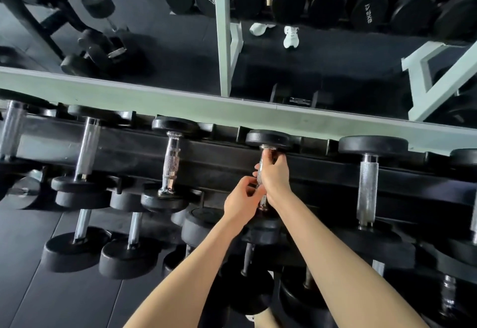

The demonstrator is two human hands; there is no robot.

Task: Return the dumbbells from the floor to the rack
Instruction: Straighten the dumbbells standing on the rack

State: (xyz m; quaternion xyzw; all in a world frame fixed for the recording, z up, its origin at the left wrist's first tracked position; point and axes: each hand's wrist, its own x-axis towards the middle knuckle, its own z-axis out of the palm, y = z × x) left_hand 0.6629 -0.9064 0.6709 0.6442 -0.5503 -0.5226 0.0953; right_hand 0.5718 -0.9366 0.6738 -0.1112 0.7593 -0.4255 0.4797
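- Here, two bare hands grip one dumbbell [268, 144] on the top shelf of a black rack [222, 165].
- The right hand [275, 173] wraps the upper part of the chrome handle, fingers clamped around it; the left hand [242, 202] sits just below, fingers curled onto the lower part of the same handle.
- The held dumbbell lies across the shelf, far head touching the back rail, near head hidden under the forearms.
- On that shelf, three dumbbells lie left of the held one and at least one lies to its right [369, 185].
- Below the shelf, a lower tier holds at least five more, partly hidden.
- Behind the rack runs a pale green ledge [180, 98], with a mirror [180, 51] above it reflecting more dumbbells and two white shoes.
- The floor [38, 289] left of the rack is dark matting.
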